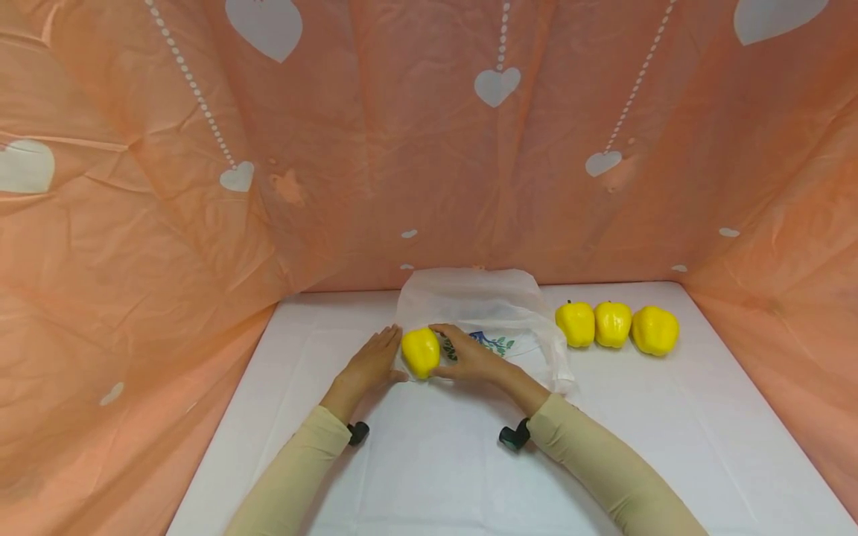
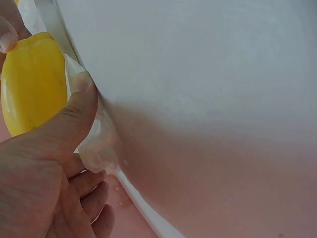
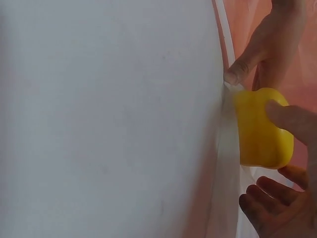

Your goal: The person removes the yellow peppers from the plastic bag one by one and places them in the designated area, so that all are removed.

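Note:
A glossy yellow apple (image 1: pixel 421 353) with a lobed end is at the near left part of a thin whitish plastic bag (image 1: pixel 469 289), which lies flat at the back of the table. My right hand (image 1: pixel 472 356) grips the apple from the right, thumb on the near side and index finger beyond it; its other fingers are loosely bent in the right wrist view. On the left, my left hand (image 1: pixel 367 366) pinches the bag's edge between thumb (image 2: pixel 81 99) and fingers, beside the apple. In the left wrist view the bag film (image 2: pixel 99 148) bunches at those fingers.
Three more yellow apples stand in a row right of the bag: one nearest it (image 1: pixel 575 324), a middle one (image 1: pixel 613 324) and a right one (image 1: pixel 655 330). Blue and green print (image 1: pixel 492 344) shows on the bag. Orange curtains (image 1: pixel 402 149) with white hearts enclose the white table (image 1: pixel 429 476).

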`<state>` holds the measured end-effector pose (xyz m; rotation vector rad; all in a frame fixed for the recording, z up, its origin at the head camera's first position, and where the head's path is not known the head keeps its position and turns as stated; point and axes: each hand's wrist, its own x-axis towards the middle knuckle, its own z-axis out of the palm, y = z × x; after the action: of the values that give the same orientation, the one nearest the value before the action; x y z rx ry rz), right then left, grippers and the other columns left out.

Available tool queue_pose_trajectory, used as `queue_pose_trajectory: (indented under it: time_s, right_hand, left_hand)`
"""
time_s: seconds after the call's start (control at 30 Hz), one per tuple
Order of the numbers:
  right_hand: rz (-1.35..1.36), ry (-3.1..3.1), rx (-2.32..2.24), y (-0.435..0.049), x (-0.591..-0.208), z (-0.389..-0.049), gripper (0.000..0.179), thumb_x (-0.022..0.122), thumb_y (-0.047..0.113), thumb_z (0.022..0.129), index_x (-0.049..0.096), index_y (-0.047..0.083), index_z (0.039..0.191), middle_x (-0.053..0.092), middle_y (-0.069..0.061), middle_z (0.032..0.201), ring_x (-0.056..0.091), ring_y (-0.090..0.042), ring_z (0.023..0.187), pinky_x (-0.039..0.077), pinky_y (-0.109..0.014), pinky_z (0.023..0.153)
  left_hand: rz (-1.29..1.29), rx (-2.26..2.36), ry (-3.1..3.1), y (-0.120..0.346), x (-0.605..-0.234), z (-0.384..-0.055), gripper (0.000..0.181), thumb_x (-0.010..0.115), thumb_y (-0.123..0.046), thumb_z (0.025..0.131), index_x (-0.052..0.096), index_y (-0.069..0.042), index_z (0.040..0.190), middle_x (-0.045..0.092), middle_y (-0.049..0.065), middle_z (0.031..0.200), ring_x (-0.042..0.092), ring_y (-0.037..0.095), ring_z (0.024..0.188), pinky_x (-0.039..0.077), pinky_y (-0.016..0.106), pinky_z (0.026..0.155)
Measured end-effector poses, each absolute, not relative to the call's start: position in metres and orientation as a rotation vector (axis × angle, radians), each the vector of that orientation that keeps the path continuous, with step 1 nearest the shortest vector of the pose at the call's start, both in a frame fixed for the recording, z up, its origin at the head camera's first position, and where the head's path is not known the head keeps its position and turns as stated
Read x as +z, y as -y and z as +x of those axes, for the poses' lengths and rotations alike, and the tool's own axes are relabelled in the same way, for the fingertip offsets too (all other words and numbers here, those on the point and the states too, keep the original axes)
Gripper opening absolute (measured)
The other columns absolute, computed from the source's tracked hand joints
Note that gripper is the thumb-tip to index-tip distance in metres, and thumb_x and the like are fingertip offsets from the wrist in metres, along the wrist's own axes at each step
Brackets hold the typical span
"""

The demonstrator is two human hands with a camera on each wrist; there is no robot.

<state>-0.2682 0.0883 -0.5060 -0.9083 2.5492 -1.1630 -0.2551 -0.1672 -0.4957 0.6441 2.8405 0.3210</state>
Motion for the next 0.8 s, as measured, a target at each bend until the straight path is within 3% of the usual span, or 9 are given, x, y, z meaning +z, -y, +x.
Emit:
queue_pose_trajectory:
  time_s: [0.8]
  right_hand:
    - [-0.925,-2.612,-1.238,-0.121,-0.502,-0.256,0.086,0.085,0.026,0.091,0.038,0.005,0.160,0.052,-0.017,0.156,0.056,-0.036,0.140,0.045,-0.056,0.121]
  left_hand:
    - [0.642,0.359,-2.845,0.167,-0.496,-0.254,0.095,0.080,-0.028,0.098,0.025,0.015,0.163,0.026,0.030,0.173,0.024,0.042,0.162,0.017,0.049,0.135]
